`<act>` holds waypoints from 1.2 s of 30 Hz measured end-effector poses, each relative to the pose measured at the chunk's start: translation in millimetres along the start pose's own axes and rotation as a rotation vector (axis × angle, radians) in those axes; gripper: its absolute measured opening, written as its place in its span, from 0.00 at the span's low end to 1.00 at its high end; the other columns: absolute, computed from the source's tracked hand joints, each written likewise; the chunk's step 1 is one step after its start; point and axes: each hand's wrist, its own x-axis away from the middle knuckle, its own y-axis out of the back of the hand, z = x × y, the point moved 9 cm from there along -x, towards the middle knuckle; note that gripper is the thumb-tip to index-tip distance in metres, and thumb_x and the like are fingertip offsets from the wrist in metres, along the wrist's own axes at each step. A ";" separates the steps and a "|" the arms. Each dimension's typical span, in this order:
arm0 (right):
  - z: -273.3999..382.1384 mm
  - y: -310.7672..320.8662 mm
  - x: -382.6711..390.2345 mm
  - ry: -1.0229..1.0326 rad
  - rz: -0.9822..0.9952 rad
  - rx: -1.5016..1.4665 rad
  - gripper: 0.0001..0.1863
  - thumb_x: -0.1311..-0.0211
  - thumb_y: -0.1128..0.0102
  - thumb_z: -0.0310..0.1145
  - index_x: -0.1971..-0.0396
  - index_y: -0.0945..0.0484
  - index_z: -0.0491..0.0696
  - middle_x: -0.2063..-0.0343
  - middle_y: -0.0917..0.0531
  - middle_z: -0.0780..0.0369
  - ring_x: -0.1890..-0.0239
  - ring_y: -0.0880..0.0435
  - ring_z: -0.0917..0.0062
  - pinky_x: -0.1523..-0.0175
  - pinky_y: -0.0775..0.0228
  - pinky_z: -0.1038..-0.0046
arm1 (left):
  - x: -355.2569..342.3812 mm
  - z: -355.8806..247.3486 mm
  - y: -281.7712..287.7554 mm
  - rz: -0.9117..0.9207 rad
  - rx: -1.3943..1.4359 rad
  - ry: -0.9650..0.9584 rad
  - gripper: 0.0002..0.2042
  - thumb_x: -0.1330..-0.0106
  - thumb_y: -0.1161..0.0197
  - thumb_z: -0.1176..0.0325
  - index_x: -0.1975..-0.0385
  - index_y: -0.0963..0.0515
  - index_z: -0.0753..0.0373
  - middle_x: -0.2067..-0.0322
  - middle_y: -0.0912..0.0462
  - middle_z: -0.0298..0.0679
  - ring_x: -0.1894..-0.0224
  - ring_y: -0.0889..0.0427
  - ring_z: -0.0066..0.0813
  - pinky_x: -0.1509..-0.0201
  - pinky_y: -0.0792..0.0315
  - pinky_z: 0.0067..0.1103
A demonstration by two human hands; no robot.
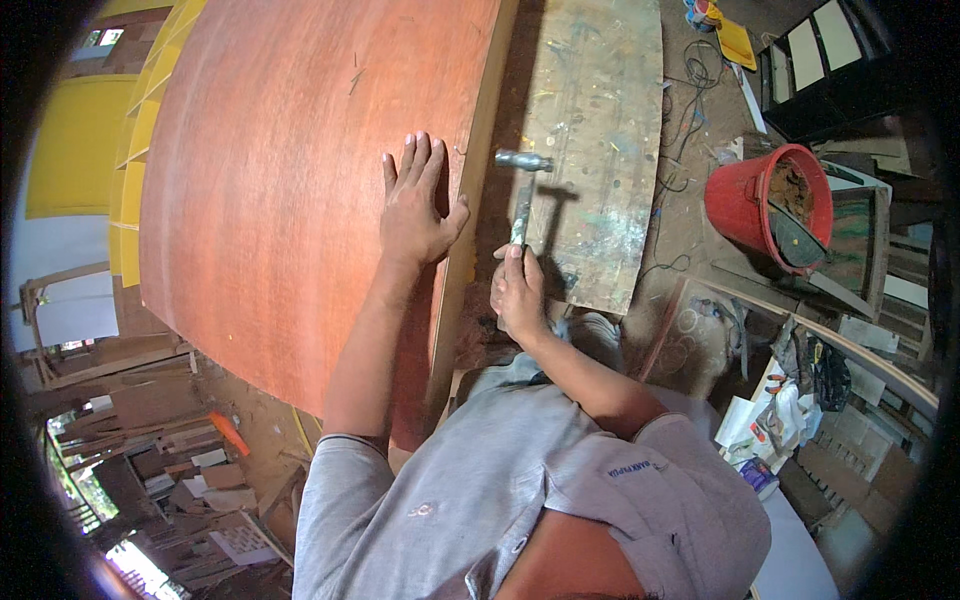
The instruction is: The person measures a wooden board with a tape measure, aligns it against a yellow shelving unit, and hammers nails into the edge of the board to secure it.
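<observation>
My left hand [418, 212] lies flat on a large reddish-brown plywood panel [280, 190], fingers spread, near the panel's right edge. In my right hand [518, 292] is a hammer [522, 205], gripped by its handle. Its metal head is just right of the panel's edge, apart from it, and casts a shadow on the paint-stained board [600, 160] beyond. A few loose nails [355, 80] rest on the panel's upper part. Close to the edge, beside my left thumb and fingers, a small nail [459, 151] seems to stick up.
To the right stands a red bucket [735, 205] with brown material and a dark flat piece inside. A dark cable [690, 120] trails over the floor beside the board. Yellow slatted frames [130, 190] stand at the left. Wood scraps [200, 470] are piled lower left.
</observation>
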 end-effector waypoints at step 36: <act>251.7 -38.3 28.2 0.694 -0.022 1.427 0.22 0.18 0.45 0.54 0.38 0.23 0.53 0.66 0.11 0.43 0.58 0.11 0.40 0.54 0.21 0.41 | -0.4 -2.5 8.2 -0.035 -0.003 0.019 0.44 0.37 0.32 0.54 0.20 0.35 0.64 0.19 0.38 0.52 0.14 0.45 0.48 0.11 0.60 0.51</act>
